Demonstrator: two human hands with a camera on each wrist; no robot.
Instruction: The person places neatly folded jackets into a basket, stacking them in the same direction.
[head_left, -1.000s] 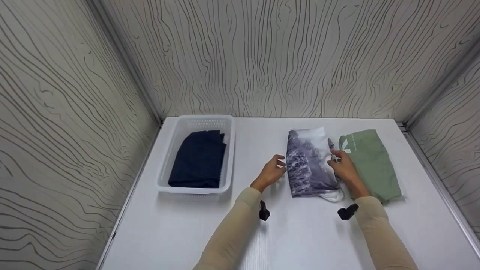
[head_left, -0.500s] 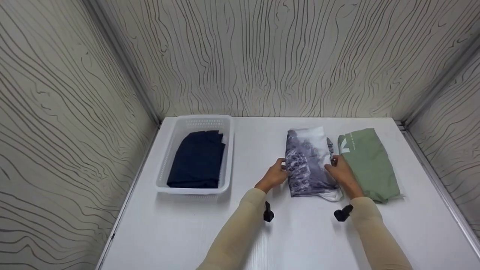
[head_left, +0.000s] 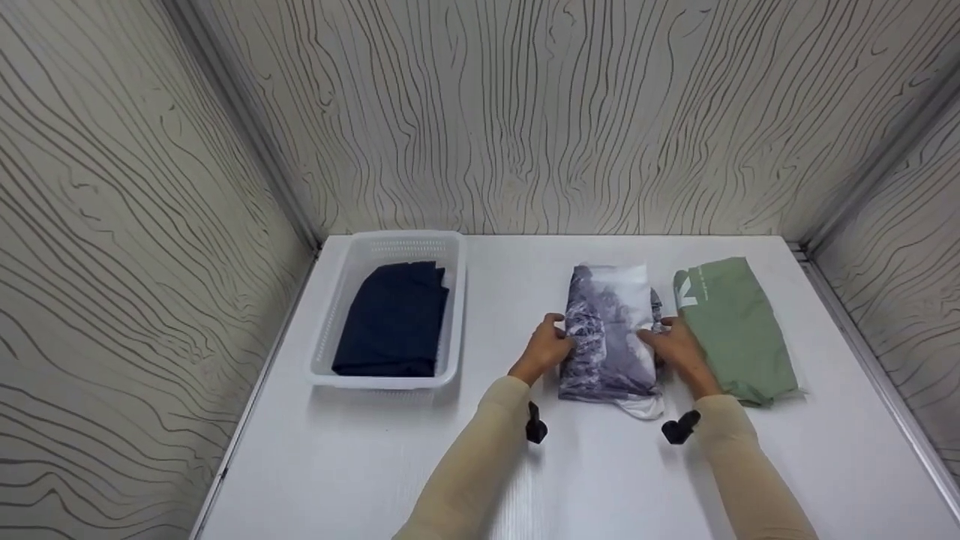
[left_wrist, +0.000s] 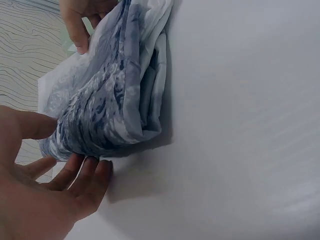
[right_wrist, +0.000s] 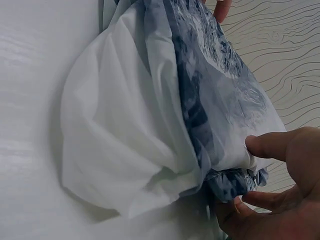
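A folded garment [head_left: 609, 334] with a grey, white and bluish mountain-like print lies between both hands in the head view. My left hand [head_left: 543, 351] grips its left edge, thumb on top and fingers underneath, as the left wrist view of the garment [left_wrist: 100, 100] shows. Along the right edge, my right hand [head_left: 679, 354] pinches the layers with the thumb above. A loose white part [right_wrist: 120, 125] of the garment bulges out at the near end in the right wrist view. Its folded layers show at the side in the left wrist view.
A white perforated basket [head_left: 450, 360] holding a folded navy garment [head_left: 394, 322] stands at the left. Right of my right hand lies a folded green garment [head_left: 739, 330] with white lettering. Wood-grain patterned walls [head_left: 480, 112] enclose the white table [head_left: 600, 487] at the back and sides.
My left hand has closed on the left edge of the printed garment, and the right hand has taken its right edge. The garment has shifted slightly left and its sides are drawn closer together.
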